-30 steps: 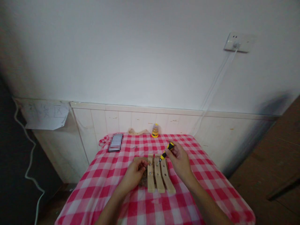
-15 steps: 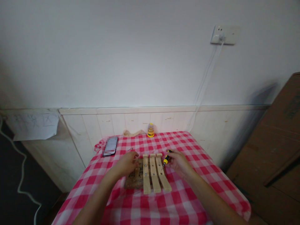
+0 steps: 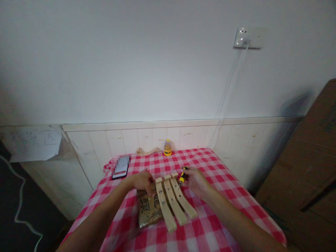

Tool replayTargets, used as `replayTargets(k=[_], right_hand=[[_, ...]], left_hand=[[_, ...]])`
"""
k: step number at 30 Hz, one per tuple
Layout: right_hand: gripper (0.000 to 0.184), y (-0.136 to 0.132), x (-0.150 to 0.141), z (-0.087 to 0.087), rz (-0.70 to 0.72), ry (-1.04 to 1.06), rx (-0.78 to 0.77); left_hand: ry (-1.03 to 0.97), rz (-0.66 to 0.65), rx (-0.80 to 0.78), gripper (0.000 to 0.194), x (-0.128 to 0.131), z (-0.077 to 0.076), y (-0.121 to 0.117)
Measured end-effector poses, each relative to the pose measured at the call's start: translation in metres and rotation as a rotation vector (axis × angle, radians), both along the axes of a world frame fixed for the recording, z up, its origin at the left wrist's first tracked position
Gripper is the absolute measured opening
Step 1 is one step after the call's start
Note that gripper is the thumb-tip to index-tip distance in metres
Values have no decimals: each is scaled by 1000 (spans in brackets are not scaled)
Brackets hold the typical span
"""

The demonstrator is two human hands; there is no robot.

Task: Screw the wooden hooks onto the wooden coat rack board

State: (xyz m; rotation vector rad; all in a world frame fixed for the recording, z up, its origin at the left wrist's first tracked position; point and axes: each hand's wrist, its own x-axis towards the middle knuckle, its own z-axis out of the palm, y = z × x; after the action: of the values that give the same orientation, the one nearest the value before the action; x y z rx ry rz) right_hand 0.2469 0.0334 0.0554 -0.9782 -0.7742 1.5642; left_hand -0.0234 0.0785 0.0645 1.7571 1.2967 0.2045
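My right hand [image 3: 196,180] is closed around a yellow-and-black screwdriver [image 3: 183,176], its tip pointing down beside the rightmost wooden piece. My left hand [image 3: 144,182] grips the far edge of a brown printed package [image 3: 150,207], with its thumb on top; some of its fingers are hidden. Three curved pale wooden pieces [image 3: 172,199] lie side by side, partly on the package, with small blocks at their far ends. Metal screw heads show in the left and middle pieces. In the right piece a dark hole is visible near the screwdriver tip.
A red-and-white checked cloth [image 3: 217,210] covers the table. At the back, by the wall, are a yellow-based bit container [image 3: 167,147] and another curved wooden piece [image 3: 147,152]. A phone [image 3: 121,167] lies at back left. Brown cardboard [image 3: 296,168] leans at right.
The package and the wooden pieces have turned, their near ends swinging right and closer to me. My left hand has shifted slightly left along with the package. The screwdriver remains in my right hand.
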Motion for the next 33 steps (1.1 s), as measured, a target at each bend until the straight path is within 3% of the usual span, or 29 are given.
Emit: replayTargets(k=[7, 13, 15, 18, 22, 27, 30, 33], right_hand=[[5, 26, -4, 12, 10, 17, 18], [10, 75, 23, 23, -144, 40, 85], [16, 85, 34, 20, -206, 39, 115], [22, 83, 45, 4, -278, 35, 138], [18, 57, 52, -25, -351, 35, 108], [22, 22, 55, -40, -393, 11, 72], [31, 3, 60, -41, -375, -43, 60], [30, -13, 66, -42, -317, -146, 56]], left_hand=[[-414, 192, -241, 25, -12, -20, -17], [-699, 345, -297, 26, 6, -42, -19], [-755, 383, -313, 26, 14, -52, -20], [-851, 548, -364, 21, 22, -67, -23], [-816, 684, -307, 25, 29, -77, -34], [-721, 597, -117, 48, 25, -65, -54], [-352, 517, 206, 57, 4, -58, -74], [82, 498, 590, 56, -27, -65, -98]])
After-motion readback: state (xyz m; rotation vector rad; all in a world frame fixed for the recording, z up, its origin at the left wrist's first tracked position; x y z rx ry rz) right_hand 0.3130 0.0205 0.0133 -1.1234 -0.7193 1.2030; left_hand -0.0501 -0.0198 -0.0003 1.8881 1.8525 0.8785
